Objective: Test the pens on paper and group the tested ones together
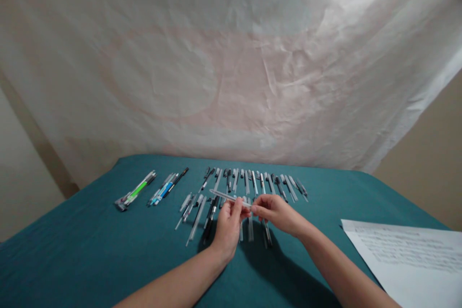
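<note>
A clear pen barrel (227, 196) is held above the table between my two hands, its far end pointing up and left. My left hand (230, 224) is closed around its near part, thumb on top. At the same end, the fingers of my right hand (275, 211) pinch the tip; the exact part between them is too small to make out. Below and to the left lie clear pen parts (197, 221) and a black pen (211, 214). More pen parts (250, 226) lie under my hands, partly hidden.
Behind my hands runs a row of pens with caps (247, 182). Blue and black pens (164, 190) lie to the left, beside a packet with a green pen (139, 188). Written sheets of paper (404, 250) lie at right on the green cloth (90, 240). A pale sheet (231, 57) hangs behind.
</note>
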Demonstrator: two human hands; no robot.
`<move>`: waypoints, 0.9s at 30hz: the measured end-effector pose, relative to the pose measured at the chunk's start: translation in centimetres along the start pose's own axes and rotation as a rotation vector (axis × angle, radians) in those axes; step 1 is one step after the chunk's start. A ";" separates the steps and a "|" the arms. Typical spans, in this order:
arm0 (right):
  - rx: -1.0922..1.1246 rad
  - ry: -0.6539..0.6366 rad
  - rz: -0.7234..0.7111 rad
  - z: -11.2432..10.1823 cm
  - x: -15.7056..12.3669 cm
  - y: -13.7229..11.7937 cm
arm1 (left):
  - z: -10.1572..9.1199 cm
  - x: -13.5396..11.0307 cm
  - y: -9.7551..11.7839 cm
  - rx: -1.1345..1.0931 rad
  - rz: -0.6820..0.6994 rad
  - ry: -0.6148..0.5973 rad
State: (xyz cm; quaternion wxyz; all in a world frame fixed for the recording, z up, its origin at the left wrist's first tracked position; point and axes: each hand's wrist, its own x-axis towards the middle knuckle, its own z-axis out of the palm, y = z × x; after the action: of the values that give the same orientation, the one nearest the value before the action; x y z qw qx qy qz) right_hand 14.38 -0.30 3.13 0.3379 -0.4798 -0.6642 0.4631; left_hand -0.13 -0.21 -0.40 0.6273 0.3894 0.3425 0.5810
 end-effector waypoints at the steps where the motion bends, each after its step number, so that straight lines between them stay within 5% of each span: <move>1: 0.008 0.004 0.008 0.0 0.0 0.0 | 0.0 0.0 0.0 0.001 0.005 -0.002; 6: 0.057 -0.077 0.044 0.0 0.0 0.1 | -0.1 0.1 -0.1 -0.022 0.005 -0.024; 11: 0.014 0.018 0.002 0.0 0.1 0.1 | -0.1 0.1 0.0 -0.018 0.010 0.010; 27: 0.094 -0.039 0.046 0.2 0.2 0.3 | 0.1 0.0 0.1 -0.051 0.002 -0.013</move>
State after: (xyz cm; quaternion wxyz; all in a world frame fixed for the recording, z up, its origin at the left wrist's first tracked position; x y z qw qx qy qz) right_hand 14.26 -0.10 2.82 0.3364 -0.4694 -0.6371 0.5106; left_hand -0.09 -0.17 -0.29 0.6387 0.3774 0.3234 0.5875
